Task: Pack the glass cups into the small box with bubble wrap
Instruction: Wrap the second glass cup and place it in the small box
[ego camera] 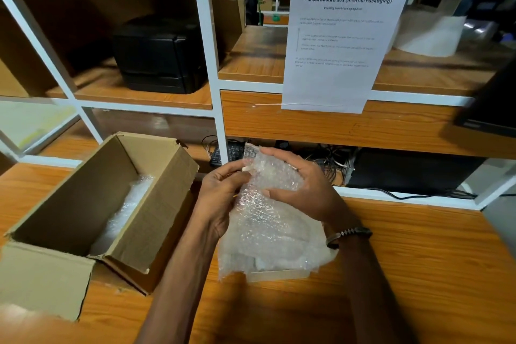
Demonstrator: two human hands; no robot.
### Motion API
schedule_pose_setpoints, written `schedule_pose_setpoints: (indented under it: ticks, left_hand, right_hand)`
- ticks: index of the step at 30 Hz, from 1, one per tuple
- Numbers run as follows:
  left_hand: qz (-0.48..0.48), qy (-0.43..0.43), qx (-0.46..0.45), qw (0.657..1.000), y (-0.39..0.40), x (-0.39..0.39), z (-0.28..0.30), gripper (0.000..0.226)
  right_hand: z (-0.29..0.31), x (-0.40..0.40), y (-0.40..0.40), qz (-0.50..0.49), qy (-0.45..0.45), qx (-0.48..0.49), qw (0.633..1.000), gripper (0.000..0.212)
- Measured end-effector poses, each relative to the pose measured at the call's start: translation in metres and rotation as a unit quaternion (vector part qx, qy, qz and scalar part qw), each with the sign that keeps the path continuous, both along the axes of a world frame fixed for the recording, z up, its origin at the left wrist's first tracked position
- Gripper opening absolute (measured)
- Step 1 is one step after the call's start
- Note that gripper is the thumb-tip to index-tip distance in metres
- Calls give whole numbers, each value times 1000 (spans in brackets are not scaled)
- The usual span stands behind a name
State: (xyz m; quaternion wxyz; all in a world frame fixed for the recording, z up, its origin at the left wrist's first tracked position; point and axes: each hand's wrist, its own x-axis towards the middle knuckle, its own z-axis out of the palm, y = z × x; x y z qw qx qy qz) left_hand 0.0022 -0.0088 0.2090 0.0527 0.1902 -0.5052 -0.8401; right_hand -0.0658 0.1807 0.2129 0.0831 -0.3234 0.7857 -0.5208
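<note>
Both hands — left hand (223, 193), right hand (301, 187) — grip the bubble wrap bundle (268, 229) between them.

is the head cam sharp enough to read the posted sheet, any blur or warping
Head view: the sheet shows a readable bold title, its small print smeared; wide-angle bending bows the shelf frame; corners are soft; the bubble wrap in both hands glints, hiding its contents.
</note>
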Motion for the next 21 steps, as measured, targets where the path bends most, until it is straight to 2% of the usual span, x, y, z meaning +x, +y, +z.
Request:
schedule_pose_setpoints:
  ticks: [4,6,8,11,14,18,21]
  left_hand:
    - [7,24,6,1000,-3,4,4,36]
    - [-6,46,2,999,-2,6,7,45]
    - [-20,58,-9,998,-2,8,8,40]
    - [-37,72,-23,996,-5,9,9,31]
    - [-78,47,-31,995,-9,9,8,37]
    - [-166,10,-134,977,-15,13,3,38]
    - [-132,13,-91,987,-14,14,2,29]
  right_hand:
    - [9,3,5,34,-113,-59,991,83]
    - [10,2,9,29,-141,-18,989,72]
    - [6,1,14,57,-178,-3,982,56]
    - [0,3,17,80,-239,-76,965,50]
    - [2,3,20,59,-223,-122,965,51]
    - [4,3,29,10,-171,-131,977,66]
    - [8,2,30,-17,-117,-110,987,70]
